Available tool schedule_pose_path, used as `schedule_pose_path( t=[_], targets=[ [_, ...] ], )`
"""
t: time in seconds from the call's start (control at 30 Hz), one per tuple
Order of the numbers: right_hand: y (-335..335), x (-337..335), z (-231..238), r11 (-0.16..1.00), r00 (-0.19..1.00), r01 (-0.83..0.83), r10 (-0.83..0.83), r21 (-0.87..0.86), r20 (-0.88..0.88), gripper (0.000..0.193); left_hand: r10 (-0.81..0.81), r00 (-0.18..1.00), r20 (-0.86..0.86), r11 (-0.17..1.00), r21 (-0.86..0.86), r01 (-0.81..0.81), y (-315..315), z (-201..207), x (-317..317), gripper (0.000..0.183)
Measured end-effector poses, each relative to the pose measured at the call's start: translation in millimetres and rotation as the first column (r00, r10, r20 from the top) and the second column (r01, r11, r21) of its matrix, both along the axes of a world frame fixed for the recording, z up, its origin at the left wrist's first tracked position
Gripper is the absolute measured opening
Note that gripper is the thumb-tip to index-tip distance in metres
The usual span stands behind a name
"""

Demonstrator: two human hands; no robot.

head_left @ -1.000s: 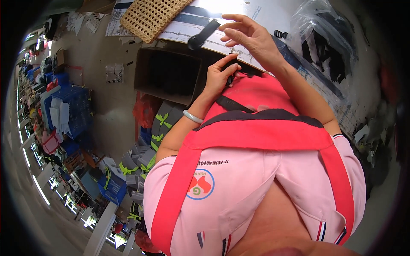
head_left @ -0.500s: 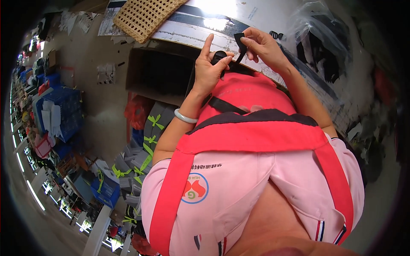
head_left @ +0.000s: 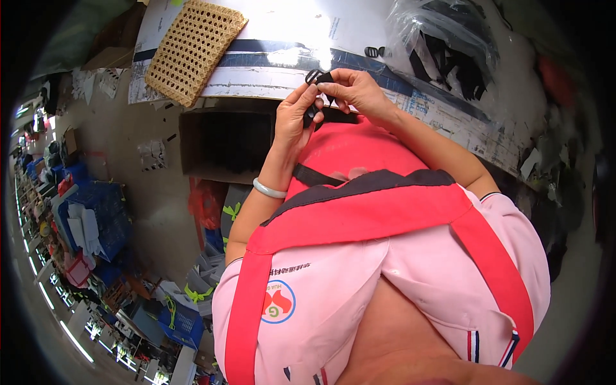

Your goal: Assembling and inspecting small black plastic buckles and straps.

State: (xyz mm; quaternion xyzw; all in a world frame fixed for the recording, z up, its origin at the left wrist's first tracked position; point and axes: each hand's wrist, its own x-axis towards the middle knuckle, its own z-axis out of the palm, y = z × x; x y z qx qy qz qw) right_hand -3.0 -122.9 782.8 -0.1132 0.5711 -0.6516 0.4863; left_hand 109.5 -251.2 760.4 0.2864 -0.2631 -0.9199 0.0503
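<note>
My left hand [head_left: 296, 112] is closed on a black plastic buckle [head_left: 314, 76], whose slotted end sticks up past the fingertips. Another dark part [head_left: 312, 113] shows lower between the same fingers; whether it belongs to the buckle I cannot tell. Close beside it, my right hand [head_left: 360, 94] pinches a black webbing strap [head_left: 326, 78] between thumb and fingers. Strap and buckle meet at the fingertips; whether the strap runs through a slot is hidden. Both hands are held over the near edge of the worktable, in front of my red apron [head_left: 366, 144].
On the worktable [head_left: 256, 80] lie a woven cane panel [head_left: 192, 51], a loose black buckle [head_left: 374, 51] and a clear plastic bag [head_left: 443, 61] with black straps. An open dark box [head_left: 224, 141] stands below the table edge. Blue crates [head_left: 99, 218] are farther left.
My hands have come together, bringing the strap to the buckle. My left index finger, stretched out before, is now bent in. The view has shifted, so the cane panel appears farther left.
</note>
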Motion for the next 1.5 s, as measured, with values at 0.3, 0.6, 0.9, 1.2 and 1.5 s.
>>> schedule_pose_path(
  t=[0.3, 0.6, 0.9, 1.2, 1.5],
  targets=[
    [17.0, -19.3, 17.5, 0.972, 0.981, -0.174, 0.184, 0.155, -0.052, 0.024, -0.076, 0.991, 0.108, 0.804, -0.582, 0.124, -3.2, 8.7, -3.3, 0.019],
    [11.4, -9.6, 3.9, 1.000, 0.974, -0.024, 0.022, 0.007, 0.225, 0.023, -0.066, 0.998, 0.022, 0.391, -0.919, 0.046, -3.4, 4.4, -5.2, 0.012],
    [7.1, -12.2, -5.6, 0.998, 0.998, 0.061, -0.062, 0.022, 0.030, 0.022, -0.129, 0.992, -0.005, 0.669, -0.738, 0.084, -8.9, 4.7, -5.8, 0.016],
    [8.7, -2.6, 26.1, 0.974, 0.934, 0.120, -0.176, -0.191, -0.310, 0.016, -0.050, 0.996, 0.074, 0.932, -0.356, 0.073, -9.6, 4.3, -19.2, 0.020],
    [7.8, -8.6, 17.6, 0.979, 0.994, 0.066, -0.048, 0.192, -0.093, 0.019, -0.052, 0.997, 0.055, 0.743, -0.665, 0.076, -2.8, 18.3, -15.0, 0.017]
  ],
)
